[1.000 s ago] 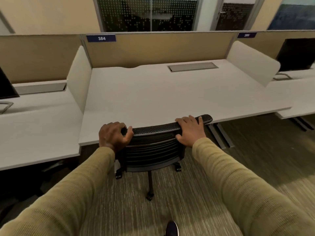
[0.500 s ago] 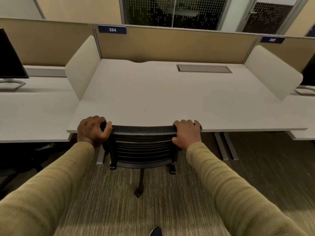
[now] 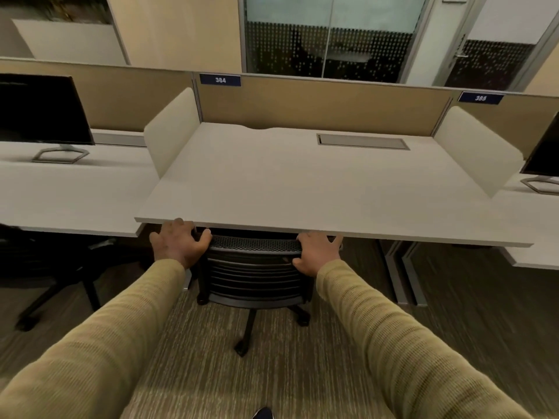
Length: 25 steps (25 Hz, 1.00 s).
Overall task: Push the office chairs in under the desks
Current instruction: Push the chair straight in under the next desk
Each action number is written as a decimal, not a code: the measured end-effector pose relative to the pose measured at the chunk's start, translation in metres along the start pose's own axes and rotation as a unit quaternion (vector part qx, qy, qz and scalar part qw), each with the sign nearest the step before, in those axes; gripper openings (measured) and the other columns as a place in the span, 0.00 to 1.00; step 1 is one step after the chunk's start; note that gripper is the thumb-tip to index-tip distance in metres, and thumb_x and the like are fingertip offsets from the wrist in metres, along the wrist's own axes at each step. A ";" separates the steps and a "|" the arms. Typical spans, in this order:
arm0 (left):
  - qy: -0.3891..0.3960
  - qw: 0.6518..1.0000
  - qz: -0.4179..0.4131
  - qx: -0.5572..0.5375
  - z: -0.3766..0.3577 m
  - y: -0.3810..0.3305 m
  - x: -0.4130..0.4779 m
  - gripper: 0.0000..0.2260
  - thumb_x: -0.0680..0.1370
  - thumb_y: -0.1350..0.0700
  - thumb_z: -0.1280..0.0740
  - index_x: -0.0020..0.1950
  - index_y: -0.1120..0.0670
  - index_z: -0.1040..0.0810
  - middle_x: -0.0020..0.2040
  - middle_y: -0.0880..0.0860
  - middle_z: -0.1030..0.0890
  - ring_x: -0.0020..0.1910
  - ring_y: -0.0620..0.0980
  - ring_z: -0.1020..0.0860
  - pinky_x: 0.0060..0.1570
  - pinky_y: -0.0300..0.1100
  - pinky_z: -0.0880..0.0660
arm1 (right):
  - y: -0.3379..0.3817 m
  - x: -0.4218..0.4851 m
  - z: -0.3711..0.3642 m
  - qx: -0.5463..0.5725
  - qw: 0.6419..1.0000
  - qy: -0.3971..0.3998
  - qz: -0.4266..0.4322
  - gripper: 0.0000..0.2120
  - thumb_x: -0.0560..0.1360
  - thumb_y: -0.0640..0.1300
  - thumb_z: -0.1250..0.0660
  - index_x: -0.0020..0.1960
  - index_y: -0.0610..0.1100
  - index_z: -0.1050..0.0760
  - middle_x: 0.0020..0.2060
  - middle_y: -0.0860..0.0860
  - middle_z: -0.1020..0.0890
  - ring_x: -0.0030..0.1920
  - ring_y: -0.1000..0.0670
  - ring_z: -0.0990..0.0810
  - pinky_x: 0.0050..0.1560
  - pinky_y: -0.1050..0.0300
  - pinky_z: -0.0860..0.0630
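Head view, the only one: both hands sit on the top rail of a black office chair with a perforated mesh top edge and a ribbed plastic back (image 3: 254, 275), one at each corner. The left hand (image 3: 178, 244) is curled over the left corner with its thumb hooked round onto the mesh rail; the right hand (image 3: 314, 252) wraps the right corner, fingers over the top and thumb against the back's side. Both arms, in ribbed olive-tan sleeves (image 3: 402, 343), reach out nearly straight. The chair's top rail lies just beneath the front edge of the pale grey rectangular desk top (image 3: 302, 189) marked by the navy number plate reading 384 (image 3: 220, 80), and the seat is hidden under the surface, while the black column and castors (image 3: 242, 347) stand out on the striped carpet. By my reading the push on this chair is at its end. What follows calls for letting go of both corners without catching knuckles against the desk edge, which lies touching or just above them, then turning to another seat; a second dark chair base (image 3: 57, 294) shows under the neighbouring desk on the left, partly in shadow.
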<state>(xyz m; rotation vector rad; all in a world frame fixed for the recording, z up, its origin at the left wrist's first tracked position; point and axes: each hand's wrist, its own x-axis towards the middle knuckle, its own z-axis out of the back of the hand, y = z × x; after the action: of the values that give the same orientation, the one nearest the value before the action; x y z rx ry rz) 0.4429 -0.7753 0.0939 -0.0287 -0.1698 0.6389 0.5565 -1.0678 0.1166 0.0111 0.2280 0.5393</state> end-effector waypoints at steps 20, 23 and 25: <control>-0.073 0.990 -0.006 -0.119 0.038 -0.158 -0.205 0.28 0.75 0.33 0.50 0.43 0.51 0.19 0.45 0.51 0.21 0.51 0.54 0.25 0.52 0.53 0.34 | -0.167 -0.177 -0.034 -0.003 0.974 -0.216 -0.066 0.13 0.72 0.49 0.31 0.56 0.54 0.23 0.50 0.55 0.19 0.56 0.48 0.23 0.69 0.42 0.39; -0.066 0.991 -0.018 -0.112 0.038 -0.170 -0.202 0.29 0.75 0.33 0.51 0.45 0.51 0.19 0.46 0.50 0.20 0.52 0.54 0.26 0.53 0.52 0.34 | -0.179 -0.178 -0.032 -0.007 0.973 -0.216 -0.076 0.14 0.72 0.50 0.31 0.57 0.54 0.23 0.51 0.55 0.19 0.57 0.49 0.23 0.69 0.43 0.39; -0.064 0.992 -0.018 -0.109 0.038 -0.174 -0.198 0.29 0.75 0.33 0.52 0.45 0.51 0.19 0.46 0.50 0.20 0.52 0.53 0.26 0.52 0.52 0.35 | -0.183 -0.174 -0.030 -0.007 0.975 -0.210 -0.075 0.14 0.72 0.50 0.32 0.57 0.55 0.23 0.51 0.55 0.19 0.57 0.49 0.24 0.69 0.43 0.39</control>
<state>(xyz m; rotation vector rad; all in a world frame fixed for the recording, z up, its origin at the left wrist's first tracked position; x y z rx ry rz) 0.3831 -1.0344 0.1153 -0.1956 -0.3634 0.5832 0.4976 -1.3151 0.1113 0.0931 -0.1868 0.3768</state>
